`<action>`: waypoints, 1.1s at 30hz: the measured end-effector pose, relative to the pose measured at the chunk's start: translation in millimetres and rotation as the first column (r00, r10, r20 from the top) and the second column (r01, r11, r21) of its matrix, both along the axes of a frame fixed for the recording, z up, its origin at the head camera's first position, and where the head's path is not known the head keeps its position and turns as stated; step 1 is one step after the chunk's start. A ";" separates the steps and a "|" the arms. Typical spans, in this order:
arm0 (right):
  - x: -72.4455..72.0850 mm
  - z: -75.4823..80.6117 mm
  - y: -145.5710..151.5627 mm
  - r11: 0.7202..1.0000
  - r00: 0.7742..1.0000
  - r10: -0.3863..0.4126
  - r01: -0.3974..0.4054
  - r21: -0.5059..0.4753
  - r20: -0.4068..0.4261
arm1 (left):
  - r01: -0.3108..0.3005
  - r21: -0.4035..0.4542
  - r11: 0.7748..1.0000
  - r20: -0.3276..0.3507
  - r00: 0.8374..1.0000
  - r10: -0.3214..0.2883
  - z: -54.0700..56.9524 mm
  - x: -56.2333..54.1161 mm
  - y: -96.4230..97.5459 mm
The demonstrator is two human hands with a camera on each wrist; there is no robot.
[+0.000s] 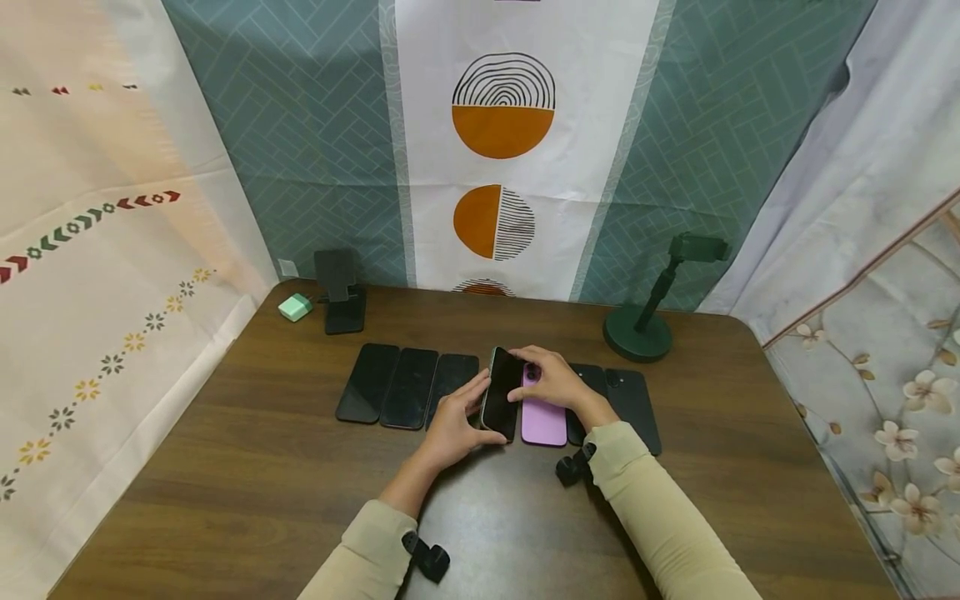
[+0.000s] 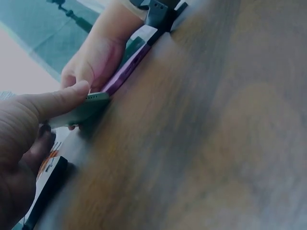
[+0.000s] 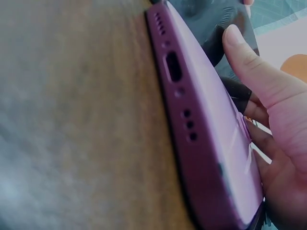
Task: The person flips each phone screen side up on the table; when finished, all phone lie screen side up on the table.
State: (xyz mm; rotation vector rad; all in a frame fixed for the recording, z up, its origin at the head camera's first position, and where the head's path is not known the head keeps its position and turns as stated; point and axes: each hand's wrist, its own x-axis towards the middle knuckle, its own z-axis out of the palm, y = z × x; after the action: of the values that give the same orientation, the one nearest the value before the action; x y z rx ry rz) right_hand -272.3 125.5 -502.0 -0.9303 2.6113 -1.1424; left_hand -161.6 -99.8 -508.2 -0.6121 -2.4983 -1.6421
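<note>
A smartphone [image 1: 502, 396] with a dark screen and a pale green edge is held face up in the middle of the row, tilted with its left side raised. My left hand [image 1: 452, 427] grips its left side, the thumb at the bottom edge, as the left wrist view shows. From the other side my right hand [image 1: 553, 379] pinches the upper right part, thumb over the screen and fingers at the top. Just right of it lies a purple phone [image 1: 544, 423], back up, under my right hand; its charging port faces the camera in the right wrist view.
Several dark phones [image 1: 367, 383] lie side by side to the left; black phones [image 1: 633, 408] lie to the right. Behind stand a black phone stand [image 1: 345, 312], a pale green charger cube [image 1: 296, 307] and a dark green stand [image 1: 637, 333] with a round base.
</note>
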 end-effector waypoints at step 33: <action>-2.0 3.4 -7.4 0.997 1.000 0.002 -0.001 0.071 -0.004 | 0.009 -0.315 0.949 0.024 1.000 -0.002 1.1 -0.2 -3.3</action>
State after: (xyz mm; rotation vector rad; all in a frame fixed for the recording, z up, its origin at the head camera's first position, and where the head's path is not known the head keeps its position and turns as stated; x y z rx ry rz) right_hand -274.3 118.1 -498.6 -0.9212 2.6355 -1.0408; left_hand -161.8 -103.0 -507.1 -0.6303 -2.8038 -1.2636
